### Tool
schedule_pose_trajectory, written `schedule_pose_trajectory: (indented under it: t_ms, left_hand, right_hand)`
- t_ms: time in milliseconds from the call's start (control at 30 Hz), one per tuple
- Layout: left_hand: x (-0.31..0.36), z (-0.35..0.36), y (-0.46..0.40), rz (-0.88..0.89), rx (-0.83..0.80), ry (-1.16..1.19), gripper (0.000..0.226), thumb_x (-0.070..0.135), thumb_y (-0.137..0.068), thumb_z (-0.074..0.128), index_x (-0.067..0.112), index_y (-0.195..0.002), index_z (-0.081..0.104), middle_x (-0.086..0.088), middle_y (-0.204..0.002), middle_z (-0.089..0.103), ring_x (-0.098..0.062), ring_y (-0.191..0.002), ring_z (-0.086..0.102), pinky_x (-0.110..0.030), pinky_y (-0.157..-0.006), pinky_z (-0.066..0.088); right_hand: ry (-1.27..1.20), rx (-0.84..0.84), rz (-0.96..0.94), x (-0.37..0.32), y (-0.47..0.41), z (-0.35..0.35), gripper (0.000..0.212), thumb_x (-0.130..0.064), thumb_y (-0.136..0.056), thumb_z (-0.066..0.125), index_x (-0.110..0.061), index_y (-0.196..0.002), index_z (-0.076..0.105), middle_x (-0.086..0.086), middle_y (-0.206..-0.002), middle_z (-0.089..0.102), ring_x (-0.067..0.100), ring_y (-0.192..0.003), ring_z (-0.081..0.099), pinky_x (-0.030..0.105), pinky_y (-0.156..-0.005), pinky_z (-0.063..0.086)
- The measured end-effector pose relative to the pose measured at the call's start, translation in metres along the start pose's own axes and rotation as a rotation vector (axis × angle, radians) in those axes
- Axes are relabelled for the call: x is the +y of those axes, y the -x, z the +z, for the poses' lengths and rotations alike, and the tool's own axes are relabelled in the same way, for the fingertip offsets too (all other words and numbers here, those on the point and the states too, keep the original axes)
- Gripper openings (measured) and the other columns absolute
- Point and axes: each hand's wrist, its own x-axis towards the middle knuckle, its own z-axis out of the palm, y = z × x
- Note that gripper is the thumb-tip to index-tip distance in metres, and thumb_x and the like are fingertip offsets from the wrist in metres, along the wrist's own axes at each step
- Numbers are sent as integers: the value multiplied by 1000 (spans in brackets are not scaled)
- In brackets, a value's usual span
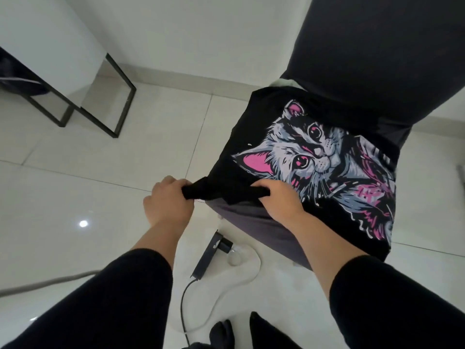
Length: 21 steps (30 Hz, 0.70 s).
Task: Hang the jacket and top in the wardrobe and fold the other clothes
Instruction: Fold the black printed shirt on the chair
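Note:
A black T-shirt (pixel 254 127) with a large grey and pink cat print lies spread over the seat of a dark grey chair (pixel 261 222). My left hand (pixel 168 200) is closed on a bunched black corner of the shirt, just off the seat's left edge. My right hand (pixel 279 200) grips the shirt's near edge on the seat, knuckles up. Both hands hold the same hem, a short span apart. A pale green piece of cloth (pixel 286 83) peeks out behind the shirt at the chair back.
The chair's tall dark backrest (pixel 377 59) rises at the upper right. A white unit on a black metal frame (pixel 110 104) stands at the upper left. On the glossy white tile floor lie a black power strip (pixel 208 253) with black and white cables, and my dark-socked feet (pixel 226 331).

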Motion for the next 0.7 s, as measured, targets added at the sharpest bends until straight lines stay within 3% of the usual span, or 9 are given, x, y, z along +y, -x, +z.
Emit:
schedule_pose_trajectory:
  t_ms: [100, 233, 333, 400, 500, 600, 700]
  left_hand:
    - [22, -15, -23, -20, 81, 169, 36, 10, -77, 55, 30, -104, 66, 4, -108, 56, -23, -100, 53, -38, -80, 45]
    - [76, -32, -60, 36, 148, 324, 38, 7, -73, 54, 29, -102, 65, 6, -111, 51, -19, -96, 53, -31, -73, 41]
    - [113, -29, -86, 85, 105, 429, 37, 5, -73, 52, 27, -100, 64, 7, -107, 49, -14, -84, 51, -26, -68, 40]
    - [132, -18, -102, 144, 74, 542, 35, 0, -73, 52, 22, -98, 64, 5, -102, 51, -15, -88, 53, -22, -72, 39]
    - [145, 8, -115, 198, -56, 719, 45, -2, -76, 56, 18, -116, 55, 5, -104, 56, -18, -95, 59, -22, -80, 43]
    - [141, 42, -117, 103, -229, 646, 61, 13, -87, 61, 17, -140, 33, 0, -127, 53, -22, -115, 54, -34, -99, 42]
    - [134, 64, -117, -53, -276, 459, 49, 35, -97, 45, 15, -141, 35, -7, -138, 50, -31, -125, 48, -44, -104, 37]
  right_hand:
    - [-230, 54, 64, 1, -12, -13, 19, -11, -81, 68, -25, -93, 73, -6, -87, 71, 17, -89, 66, 32, -79, 52]
    - [-356, 183, 103, 0, -31, -38, 15, -15, -81, 69, -24, -93, 73, -4, -85, 72, 16, -83, 67, 31, -75, 54]
    - [-379, 293, 112, 3, -49, -56, 15, -15, -81, 69, -25, -92, 72, -4, -84, 72, 14, -80, 68, 29, -73, 56]
    - [-367, 339, 125, 11, -64, -64, 9, -17, -80, 70, -24, -86, 71, -3, -77, 70, 12, -74, 66, 23, -65, 54]
    - [-343, 382, 182, 26, -85, -72, 5, -21, -82, 70, -24, -86, 70, -4, -76, 69, 13, -71, 64, 17, -58, 47]
    - [-432, 329, 314, 41, -100, -72, 20, -29, -84, 70, -19, -101, 69, -2, -96, 70, 17, -87, 65, 30, -79, 53]
    - [-529, 258, 410, 45, -103, -77, 36, -45, -85, 66, -17, -108, 68, -2, -103, 68, 19, -97, 63, 35, -90, 51]
